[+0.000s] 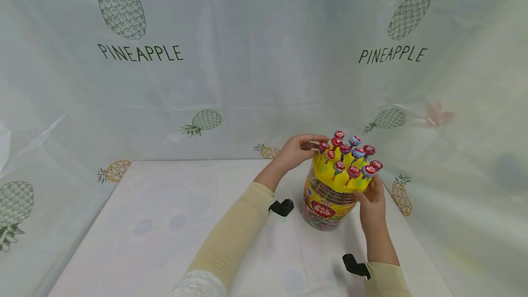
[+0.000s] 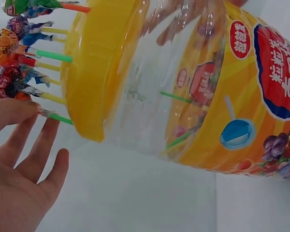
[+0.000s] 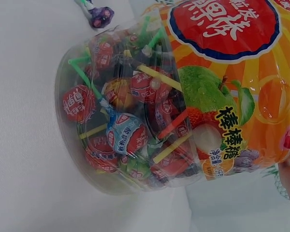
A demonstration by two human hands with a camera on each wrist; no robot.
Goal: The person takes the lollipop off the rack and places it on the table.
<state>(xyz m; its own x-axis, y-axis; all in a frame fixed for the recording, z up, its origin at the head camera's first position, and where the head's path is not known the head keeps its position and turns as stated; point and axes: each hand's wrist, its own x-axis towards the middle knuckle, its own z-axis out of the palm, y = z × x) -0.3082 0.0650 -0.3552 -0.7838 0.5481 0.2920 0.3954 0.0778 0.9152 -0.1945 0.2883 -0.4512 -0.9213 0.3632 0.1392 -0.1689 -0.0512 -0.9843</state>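
A clear plastic candy jar (image 1: 323, 207) with a printed label and yellow lid (image 1: 342, 180) stands on the table. Several wrapped lollipops (image 1: 353, 172) stick up from holes in the lid. At the lid's left edge, my left hand (image 1: 294, 151) pinches a lollipop between thumb and finger; its green stick (image 2: 62, 118) meets the lid in the left wrist view. My right hand (image 1: 373, 203) grips the jar by the lid's right side, thumb toward me. More lollipops (image 3: 128, 133) fill the jar's bottom, seen through its wall in the right wrist view.
A loose purple-wrapped lollipop (image 3: 101, 17) lies on the table beside the jar. The pale table (image 1: 173, 223) meets a curtain (image 1: 255, 81) printed with pineapples at its back and sides. A black wrist camera (image 1: 282, 207) sits on each sleeve cuff.
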